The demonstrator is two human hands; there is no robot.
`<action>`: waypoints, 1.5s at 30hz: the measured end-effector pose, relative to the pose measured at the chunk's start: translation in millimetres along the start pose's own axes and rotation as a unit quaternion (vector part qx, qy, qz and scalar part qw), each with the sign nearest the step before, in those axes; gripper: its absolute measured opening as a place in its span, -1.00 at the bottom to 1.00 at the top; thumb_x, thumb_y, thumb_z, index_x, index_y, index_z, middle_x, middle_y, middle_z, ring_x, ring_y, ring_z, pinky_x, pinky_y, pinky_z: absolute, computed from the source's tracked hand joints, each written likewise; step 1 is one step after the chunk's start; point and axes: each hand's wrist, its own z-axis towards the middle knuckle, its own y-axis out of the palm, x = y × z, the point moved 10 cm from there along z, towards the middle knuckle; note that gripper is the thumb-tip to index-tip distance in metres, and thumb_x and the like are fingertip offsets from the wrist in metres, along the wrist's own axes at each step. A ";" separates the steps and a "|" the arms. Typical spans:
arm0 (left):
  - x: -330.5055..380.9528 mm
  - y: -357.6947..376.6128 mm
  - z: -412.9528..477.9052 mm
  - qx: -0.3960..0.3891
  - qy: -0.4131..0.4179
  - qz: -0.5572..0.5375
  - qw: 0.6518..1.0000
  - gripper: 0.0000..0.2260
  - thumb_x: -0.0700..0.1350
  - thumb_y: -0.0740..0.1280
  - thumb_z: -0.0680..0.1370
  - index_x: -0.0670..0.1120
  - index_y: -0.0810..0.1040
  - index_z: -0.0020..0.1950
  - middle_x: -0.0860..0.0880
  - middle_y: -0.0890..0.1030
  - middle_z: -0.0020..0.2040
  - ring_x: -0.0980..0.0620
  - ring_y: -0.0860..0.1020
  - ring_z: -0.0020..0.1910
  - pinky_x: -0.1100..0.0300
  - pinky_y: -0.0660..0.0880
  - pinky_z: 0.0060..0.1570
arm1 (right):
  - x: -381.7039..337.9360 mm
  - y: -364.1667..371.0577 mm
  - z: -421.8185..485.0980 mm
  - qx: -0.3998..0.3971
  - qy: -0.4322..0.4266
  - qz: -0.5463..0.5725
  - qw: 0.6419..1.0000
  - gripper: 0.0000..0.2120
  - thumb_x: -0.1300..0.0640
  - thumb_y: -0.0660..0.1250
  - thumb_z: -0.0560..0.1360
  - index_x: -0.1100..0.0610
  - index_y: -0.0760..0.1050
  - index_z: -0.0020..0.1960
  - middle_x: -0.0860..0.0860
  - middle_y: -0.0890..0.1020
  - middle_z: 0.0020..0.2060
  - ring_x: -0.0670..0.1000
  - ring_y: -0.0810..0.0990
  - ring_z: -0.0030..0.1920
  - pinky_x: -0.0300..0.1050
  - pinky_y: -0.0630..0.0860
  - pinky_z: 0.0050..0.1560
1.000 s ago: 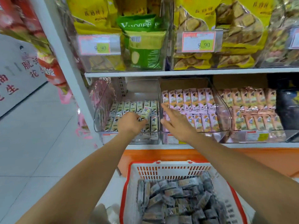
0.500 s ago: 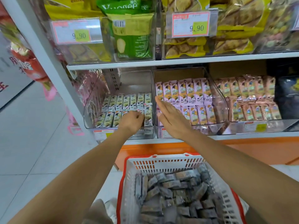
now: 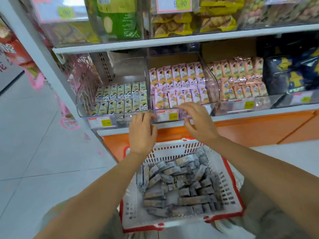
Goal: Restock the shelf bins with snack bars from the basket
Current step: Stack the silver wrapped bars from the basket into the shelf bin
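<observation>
Where the aisle opens, far left: pale floor tiles (image 3: pixel 34 152), with pink packs (image 3: pixel 38 80) hanging off the white shelf upright (image 3: pixel 34 40).
Upper shelf: a green bag (image 3: pixel 119 19) and yellow cookie bags (image 3: pixel 172 25) in clear boxes.
Left bin (image 3: pixel 82 94): clear plastic, with green-and-white snack bars (image 3: pixel 120 99) standing upright in neat rows; its rear part holds none.
Left hand (image 3: pixel 141 133): seen from the back at the front lip of that bin, beside its price tag (image 3: pixel 101 122); fingers loosely bent, with nothing visible in them.
Middle bin (image 3: pixel 211 87): pink-wrapped bars (image 3: pixel 177 83) stand in two rows, the rear row higher.
Right hand (image 3: pixel 198 123): at the front edge of the middle bin, just right of its price label (image 3: pixel 168 115); fingers spread and relaxed, gripping nothing.
Basket (image 3: pixel 172 150): white with a red rim, low before the shelf, between the person's forearms.
Basket stock: grey-wrapped snack bars (image 3: pixel 181 187) lie jumbled inside, below both hands and untouched by them.
Right bin: peach-wrapped bars (image 3: pixel 241 78) in rows.
Far right: dark blue bags (image 3: pixel 293 73) with yellow print.
</observation>
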 end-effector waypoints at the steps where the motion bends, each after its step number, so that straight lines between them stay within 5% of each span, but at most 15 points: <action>1: 3.9 20.4 -12.4 -0.031 -0.004 -0.008 0.999 -0.74 -0.12 0.11 0.45 -0.10 0.53 0.02 -0.09 0.49 -0.06 -0.11 0.44 -0.05 0.03 0.39 -0.09 | 9.7 -1.8 -17.8 -0.005 0.007 -0.021 1.000 -0.59 0.15 0.11 0.53 0.17 0.43 0.35 0.08 0.52 0.24 0.07 0.44 0.26 -0.02 0.34 0.25; 5: 16.2 113.7 -73.0 -0.225 -0.057 -0.034 0.972 -0.84 -0.17 0.23 0.55 -0.06 0.58 0.04 -0.07 0.54 -0.02 -0.10 0.48 0.04 0.01 0.45 0.05 | 70.5 15.9 -97.1 -0.087 0.091 -0.108 0.986 -0.54 0.23 0.26 0.54 0.17 0.36 0.44 0.14 0.42 0.39 0.18 0.44 0.32 0.12 0.42 0.22; 9: 34.6 191.1 -133.7 -0.414 -0.063 -0.011 0.908 -0.82 -0.12 0.22 0.62 -0.07 0.52 0.19 -0.10 0.55 0.12 -0.07 0.50 0.07 0.07 0.47 0.12 | 118.2 53.1 -175.1 -0.236 0.156 -0.155 0.947 -0.43 0.07 0.10 0.65 0.11 -0.02 0.59 0.09 -0.01 0.58 0.11 0.01 0.57 0.06 0.09 0.48; 14: 37.3 266.3 -184.2 -0.538 -0.082 -0.008 0.839 -0.75 -0.09 0.20 0.64 -0.10 0.43 0.30 -0.14 0.48 0.23 -0.11 0.48 0.16 0.05 0.47 0.14 | 158.5 84.4 -233.5 -0.275 0.216 -0.160 0.923 -0.42 -0.07 -0.10 0.67 0.10 -0.17 0.59 0.08 -0.15 0.58 0.06 -0.13 0.58 0.00 -0.07 0.53; 17: 30.2 303.3 -202.0 -0.571 -0.127 -0.020 0.811 -0.92 -0.11 0.21 0.63 -0.04 0.32 0.07 -0.07 0.40 0.02 -0.06 0.44 0.03 -0.09 0.48 0.17 | 171.0 98.5 -251.1 -0.253 0.217 -0.130 0.934 -0.43 -0.06 -0.05 0.67 0.14 -0.08 0.60 0.05 -0.20 0.57 0.09 -0.06 0.58 0.08 0.09 0.53; 19: 24.7 323.0 -204.9 -0.577 -0.144 -0.007 0.804 -0.94 -0.10 0.23 0.62 -0.03 0.36 0.06 -0.05 0.44 -0.04 -0.09 0.48 -0.03 -0.09 0.52 0.08 | 171.9 99.2 -253.3 -0.214 0.211 -0.109 0.948 -0.44 -0.04 0.02 0.65 0.15 0.05 0.58 0.06 -0.10 0.59 0.13 0.07 0.56 0.12 0.25 0.46; 22: 22.6 349.8 -203.6 -0.575 -0.135 0.008 0.807 -0.60 -0.10 0.23 0.62 -0.07 0.28 0.46 -0.15 0.49 0.17 -0.18 0.54 -0.02 0.03 0.50 -0.12 | 171.8 99.2 -253.7 -0.177 0.212 -0.081 0.958 -0.46 -0.02 0.09 0.63 0.14 0.13 0.56 0.06 0.00 0.58 0.17 0.19 0.52 0.10 0.35 0.40; 26: 25.1 382.4 -204.1 -0.578 -0.099 0.030 0.809 -0.66 -0.05 0.19 0.58 -0.01 0.39 0.36 -0.19 0.44 0.27 -0.24 0.42 0.26 0.01 0.44 0.15 | 173.6 102.1 -253.0 -0.167 0.206 -0.060 0.962 -0.46 -0.03 0.09 0.63 0.14 0.13 0.56 0.08 0.02 0.58 0.21 0.21 0.51 0.18 0.37 0.34; 33: 33.8 398.4 -199.9 -0.569 -0.086 0.028 0.818 -0.58 -0.02 0.16 0.64 0.05 0.29 0.51 -0.19 0.26 0.48 -0.19 0.33 0.39 0.03 0.41 0.26 | 172.0 99.7 -253.1 -0.163 0.210 -0.076 0.961 -0.46 -0.01 0.09 0.61 0.15 0.19 0.54 0.10 0.06 0.57 0.24 0.24 0.49 0.20 0.38 0.34; 40: 34.2 335.6 -160.3 -0.337 -0.217 -0.118 0.908 -0.87 -0.06 0.30 0.59 0.03 0.58 0.11 0.02 0.56 0.00 0.05 0.51 -0.06 0.22 0.36 -0.14 | 171.2 100.5 -253.5 -0.175 0.214 -0.080 0.958 -0.46 -0.01 0.10 0.60 0.14 0.19 0.54 0.08 0.03 0.58 0.24 0.25 0.48 0.21 0.40 0.31; 42: 29.1 320.1 -152.3 -0.262 -0.270 -0.195 0.906 -0.99 -0.10 0.36 0.56 0.01 0.56 -0.05 0.10 0.56 -0.09 0.12 0.50 -0.11 0.30 0.35 -0.18 | 170.6 99.4 -253.2 -0.176 0.216 -0.087 0.956 -0.45 -0.03 0.08 0.60 0.13 0.18 0.55 0.07 0.01 0.58 0.23 0.24 0.49 0.19 0.40 0.32; 45: 15.9 309.2 -147.3 -0.189 -0.337 -0.284 0.878 -0.81 -0.21 0.40 0.52 -0.05 0.42 -0.21 0.04 0.47 -0.26 0.05 0.44 -0.26 0.20 0.41 -0.17 | 169.3 98.5 -253.2 -0.180 0.221 -0.095 0.954 -0.44 -0.06 0.06 0.60 0.12 0.17 0.55 0.06 0.01 0.58 0.21 0.25 0.49 0.15 0.41 0.33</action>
